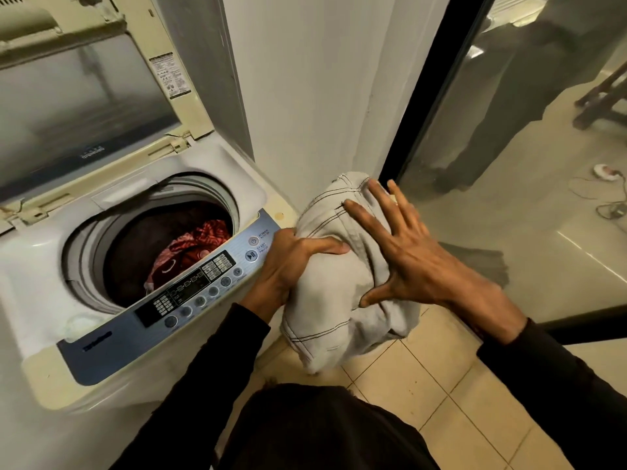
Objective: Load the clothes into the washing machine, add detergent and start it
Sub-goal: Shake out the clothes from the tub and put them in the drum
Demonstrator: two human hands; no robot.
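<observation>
Our left hand (288,262) had its fingers (325,248) curled into the pale garment (325,300), gripping it, while our right hand (403,252) lay on the cloth with fingers spread wide and straight. Left of the fingers, just beyond the control panel (190,290), the washing machine (112,266) stood lid-up, a red patterned cloth (200,242) already in the drum. Loading seemed partway done; detergent and starting remained.
</observation>
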